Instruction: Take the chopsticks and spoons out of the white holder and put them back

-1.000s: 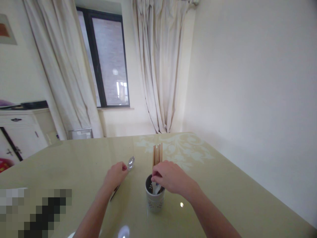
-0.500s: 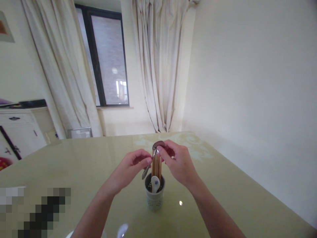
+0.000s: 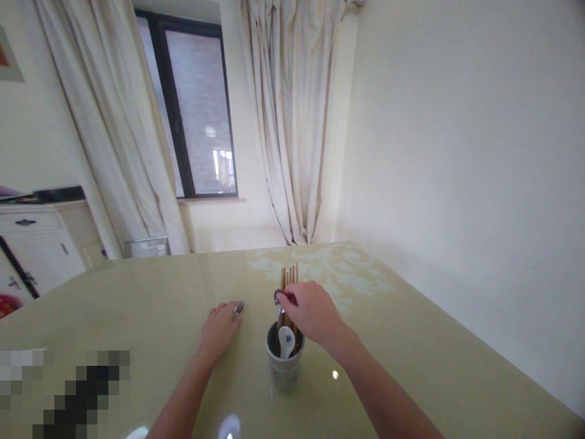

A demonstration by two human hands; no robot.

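A metal spoon (image 3: 279, 309) is pinched near its bowl by my right hand (image 3: 311, 306), with its handle pointing down into the utensil cup (image 3: 285, 367). Several wooden chopsticks (image 3: 289, 276) stand upright in this cup. At the cup's front rim rests a white ceramic spoon (image 3: 286, 342) with a blue mark. To the left, low over the tabletop or on it, my left hand (image 3: 219, 329) has its fingers curled around a small shiny metallic piece (image 3: 238, 309). Its kind is too small to make out.
The cup stands on a glossy greenish table (image 3: 150, 317). A blurred-out patch (image 3: 82, 390) covers the left front. The rim of a white object (image 3: 138, 433) shows at the bottom edge. Beyond are a white cabinet (image 3: 36, 238), curtains (image 3: 297, 122) and a wall at right.
My left hand has let go of the spoon's handle and moved left and down to the tabletop. My right hand has lowered the spoon, handle first, into the cup.
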